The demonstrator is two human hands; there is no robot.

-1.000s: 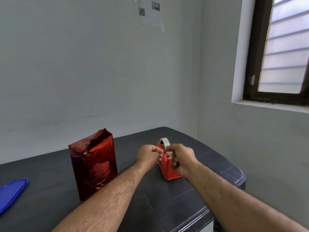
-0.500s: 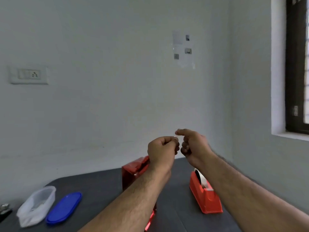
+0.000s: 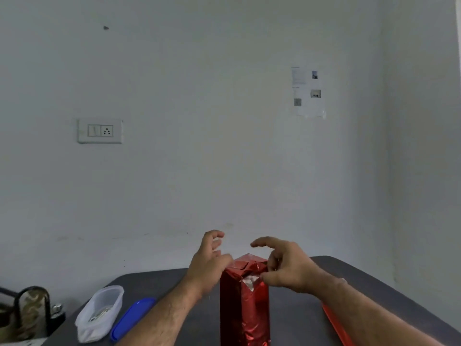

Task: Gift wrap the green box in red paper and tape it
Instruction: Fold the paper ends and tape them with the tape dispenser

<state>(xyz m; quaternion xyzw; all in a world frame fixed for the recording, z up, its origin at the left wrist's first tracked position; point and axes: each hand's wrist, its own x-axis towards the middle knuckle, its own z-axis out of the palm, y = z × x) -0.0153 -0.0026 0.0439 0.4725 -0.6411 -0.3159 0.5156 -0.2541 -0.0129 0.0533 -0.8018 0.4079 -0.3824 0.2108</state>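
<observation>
A tall box wrapped in shiny red paper is shown upright at the near centre of a dark table, its base cut off by the lower edge of the view. The folded flaps at its top are crumpled, and a pale patch is visible just below the top edge. The left hand is placed against the upper left corner of the wrapped box, fingers spread and loosely curved, nothing enclosed. The right hand is held at the upper right corner, the index finger extended above the top and the thumb near the pale patch; whether tape is pinched there cannot be told. The right side of the box top is partly hidden by this hand. An orange-red edge is seen under the right forearm. To the left lie a blue lid and, beside it, a clear plastic container. A bag stands at the far left. On the wall behind are mounted a socket plate and a paper sheet.
</observation>
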